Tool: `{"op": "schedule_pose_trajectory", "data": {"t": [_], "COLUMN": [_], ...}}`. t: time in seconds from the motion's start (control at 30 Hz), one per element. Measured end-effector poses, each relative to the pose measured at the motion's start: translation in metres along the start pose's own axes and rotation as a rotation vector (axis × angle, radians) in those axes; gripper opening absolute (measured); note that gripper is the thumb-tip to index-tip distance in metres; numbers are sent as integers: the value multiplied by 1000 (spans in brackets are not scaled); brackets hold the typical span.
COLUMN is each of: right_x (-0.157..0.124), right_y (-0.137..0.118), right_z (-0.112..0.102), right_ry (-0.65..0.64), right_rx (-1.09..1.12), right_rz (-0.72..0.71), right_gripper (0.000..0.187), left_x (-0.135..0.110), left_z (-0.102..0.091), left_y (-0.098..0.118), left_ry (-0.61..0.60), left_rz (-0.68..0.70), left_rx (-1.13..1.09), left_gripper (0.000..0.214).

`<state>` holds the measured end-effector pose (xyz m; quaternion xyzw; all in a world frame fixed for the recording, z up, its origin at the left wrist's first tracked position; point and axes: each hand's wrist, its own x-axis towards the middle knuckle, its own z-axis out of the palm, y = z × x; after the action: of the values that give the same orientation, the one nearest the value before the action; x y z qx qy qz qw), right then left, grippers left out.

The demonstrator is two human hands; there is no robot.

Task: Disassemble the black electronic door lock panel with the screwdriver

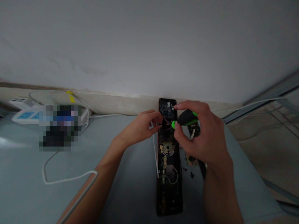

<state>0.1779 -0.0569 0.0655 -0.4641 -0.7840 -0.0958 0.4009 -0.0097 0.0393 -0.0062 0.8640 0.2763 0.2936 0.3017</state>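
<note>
A long, narrow black electronic housing lies lengthwise in front of me, its inside exposed. It shows a circuit board at the far end, a round metal part at mid-length and a white wire nearer me. My right hand grips a green and black screwdriver above the housing's right side, its shaft slanting left and down. Over the opposite edge, my left hand has thumb and fingers pinched together by the shaft's end; a small dark thing between them is too indistinct to name.
Small black screws and a metal plate lie right of the housing, partly behind my right hand. A white power strip stands at the left by the wall. A white cable loops over the grey tabletop and my left forearm.
</note>
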Motion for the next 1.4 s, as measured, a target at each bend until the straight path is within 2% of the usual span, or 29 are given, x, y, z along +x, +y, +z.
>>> {"op": "schedule_pose_trajectory", "data": {"t": [0.13,0.2,0.43,0.63,0.87,1.1,1.17,1.3,1.4], "right_x": [2,2,1,2,1,1,1,1,0], "right_y": [1,2,0,2,0,0,0,0,0], "right_z": [1,2,0,3,1,3,2,0,0], "right_ry": [63,92,27,74,24,66,77,26,19], "right_rx": [-63,-82,-7,-88,-23,-74,-71,-33,-34], "right_rz": [3,-15,-15,2,-31,36,18,-5,24], "right_gripper": [27,23,45,29,50,28,31,49,41], "left_x": [0,1,0,1,1,0,0,1,1], "left_z": [0,0,1,2,1,1,1,0,0], "left_y": [0,0,1,0,1,0,1,2,3], "left_ry": [-6,-7,-9,-2,-11,-3,-12,-19,-10], "left_rz": [7,12,18,28,17,22,18,11,20], "left_rx": [7,-1,-25,-14,-33,-21,-28,-42,-34], "left_gripper": [16,16,18,20,19,15,14,16,16]}}
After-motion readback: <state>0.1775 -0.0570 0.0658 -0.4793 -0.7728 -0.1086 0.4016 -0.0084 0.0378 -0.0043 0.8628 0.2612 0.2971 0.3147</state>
